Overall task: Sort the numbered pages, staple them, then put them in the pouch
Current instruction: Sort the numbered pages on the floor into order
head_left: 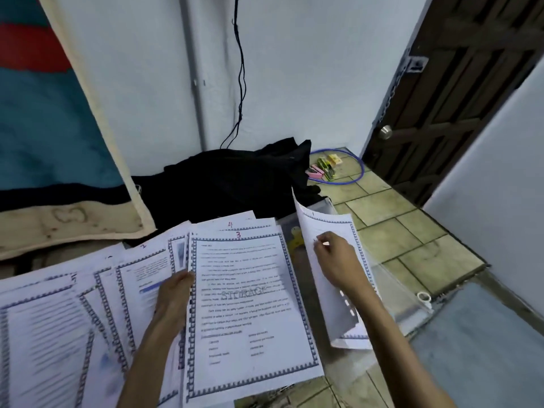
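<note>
Your left hand (173, 301) grips page 3 (250, 313); your right hand (338, 260) pinches a curling sheet (332, 231) above the tiled floor (397, 225) (white walls, dark door (447, 92)).

- The tiled floor (382, 201) holds many white pages (59, 319) spread out.
- A black cloth (229, 178) lies behind them.
- A blue ring (360, 169) lies around small staplers (322, 169).

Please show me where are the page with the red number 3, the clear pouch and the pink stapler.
page number 3 (250, 304): head view, middle of sheet.
clear pouch (391, 295): head view, transparent flap.
pink stapler (314, 173): head view, its body.
</note>
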A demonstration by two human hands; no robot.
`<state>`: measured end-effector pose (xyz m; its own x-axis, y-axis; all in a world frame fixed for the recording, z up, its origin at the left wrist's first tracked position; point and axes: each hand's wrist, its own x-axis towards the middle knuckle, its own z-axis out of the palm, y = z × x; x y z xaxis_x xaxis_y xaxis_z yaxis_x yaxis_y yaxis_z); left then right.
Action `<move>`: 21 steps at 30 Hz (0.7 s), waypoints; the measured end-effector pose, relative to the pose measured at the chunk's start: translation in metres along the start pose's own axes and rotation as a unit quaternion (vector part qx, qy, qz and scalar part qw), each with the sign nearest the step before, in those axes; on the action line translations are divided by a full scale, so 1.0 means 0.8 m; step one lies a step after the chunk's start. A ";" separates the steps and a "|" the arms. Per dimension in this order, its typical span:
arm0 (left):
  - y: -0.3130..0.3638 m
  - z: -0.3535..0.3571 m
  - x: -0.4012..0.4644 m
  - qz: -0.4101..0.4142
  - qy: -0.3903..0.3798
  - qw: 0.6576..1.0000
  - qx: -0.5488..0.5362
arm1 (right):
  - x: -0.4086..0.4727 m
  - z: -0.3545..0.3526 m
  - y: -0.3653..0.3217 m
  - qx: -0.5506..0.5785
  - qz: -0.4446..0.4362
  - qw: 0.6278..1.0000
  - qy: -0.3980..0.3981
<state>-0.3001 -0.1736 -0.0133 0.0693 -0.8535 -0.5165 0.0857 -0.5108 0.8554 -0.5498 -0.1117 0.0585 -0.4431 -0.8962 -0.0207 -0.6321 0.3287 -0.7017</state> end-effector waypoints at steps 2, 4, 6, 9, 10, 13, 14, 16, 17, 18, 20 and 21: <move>-0.006 -0.002 0.004 -0.008 -0.006 1.000 -0.009 | -0.016 0.020 -0.022 0.040 -0.029 0.998 -0.047; -0.010 -0.004 0.004 -0.020 -0.018 0.999 -0.019 | -0.034 0.054 -0.038 0.061 -0.056 0.992 -0.096; -0.010 -0.005 0.003 -0.033 -0.046 0.998 -0.026 | -0.050 0.091 -0.046 0.071 -0.075 0.984 -0.148; -0.008 0.000 -0.003 -0.023 -0.115 0.992 -0.039 | -0.068 0.133 -0.048 0.060 -0.082 0.974 -0.201; -0.008 0.002 -0.005 -0.012 -0.120 0.993 -0.019 | -0.071 0.139 -0.047 0.062 -0.078 0.972 -0.212; -0.013 0.006 -0.013 0.064 -0.086 0.987 0.122 | -0.066 0.136 -0.040 0.148 -0.022 0.955 -0.256; -0.014 0.009 -0.016 0.079 -0.070 0.984 0.141 | -0.060 0.129 -0.034 0.162 -0.010 0.957 -0.242; -0.010 0.016 -0.026 0.083 -0.072 0.987 0.119 | -0.038 0.108 -0.012 0.117 -0.023 0.986 -0.115; -0.004 0.021 -0.032 0.088 -0.089 0.987 0.102 | -0.026 0.092 0.004 0.096 -0.025 0.995 -0.032; 0.003 0.025 -0.036 0.098 -0.105 0.986 0.089 | -0.017 0.074 0.019 0.089 -0.015 0.996 0.026; 0.018 0.038 -0.045 0.123 -0.141 0.980 0.072 | -0.004 0.036 0.045 0.119 0.057 0.991 0.026; 0.023 0.047 -0.050 0.128 -0.159 0.978 0.053 | 0.001 0.017 0.058 0.164 0.090 0.982 -0.016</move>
<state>-0.3390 -0.1530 0.0241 -0.2384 -0.9352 -0.2619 0.0016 -0.2701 0.9628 -0.5707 -0.1014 0.0161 -0.5056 -0.8428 -0.1846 -0.3038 0.3742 -0.8761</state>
